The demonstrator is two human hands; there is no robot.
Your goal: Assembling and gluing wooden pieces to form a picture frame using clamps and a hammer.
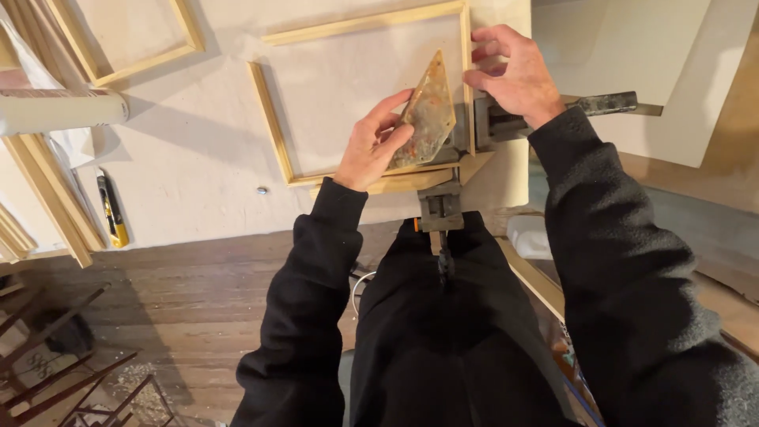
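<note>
Near counter edge: a wooden frame (278, 134) of pale thin strips lies flat, its corner seated in a metal corner clamp (443, 202).
Triangle: a mottled, translucent set square (429, 112) rests against that corner.
Left hand (371, 146): fingers pinch the set square's lower edge.
Right hand (514, 75): fingers curl over the frame's side strip.
Counter (198, 158): rough, off-white.
Hidden: the clamp's screw handle disappears behind dark clothing.
</note>
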